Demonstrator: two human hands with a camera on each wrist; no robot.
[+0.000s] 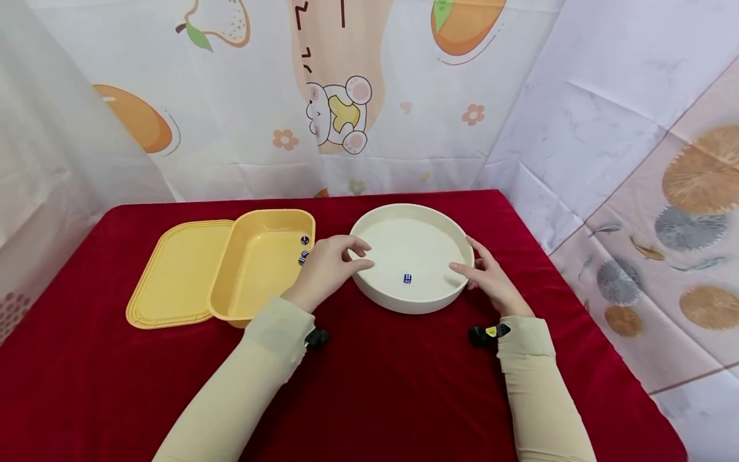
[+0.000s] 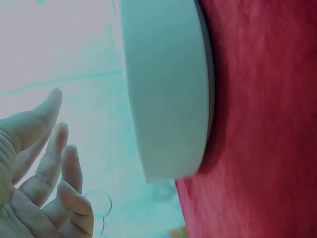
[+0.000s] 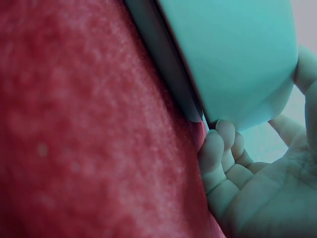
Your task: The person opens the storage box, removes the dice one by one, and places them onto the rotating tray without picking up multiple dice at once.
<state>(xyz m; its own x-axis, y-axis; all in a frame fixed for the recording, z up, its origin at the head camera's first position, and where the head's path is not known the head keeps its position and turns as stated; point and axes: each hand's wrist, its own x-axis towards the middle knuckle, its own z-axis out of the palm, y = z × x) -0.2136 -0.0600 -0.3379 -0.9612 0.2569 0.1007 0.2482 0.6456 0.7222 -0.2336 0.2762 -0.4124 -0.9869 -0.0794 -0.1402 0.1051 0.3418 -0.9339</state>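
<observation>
Right now I am bracing one round white dish (image 1: 434, 221) at the centre of the frame, smooth and plastic-looking, sitting on the fuzzy red tablecloth (image 1: 392, 385). My left hand (image 1: 329, 263) is resting against its left rim with loosely spread fingers; my right hand (image 1: 491, 277) is touching the right wall, fingers curling at its base. One small die (image 1: 407, 278) with blue pips is lying inside the dish. Left of centre, one yellow rectangular box (image 1: 254, 269) is holding two more dice (image 1: 303, 250), its flat lid (image 1: 179, 273) lying beside it. No readable writing is showing anywhere.
</observation>
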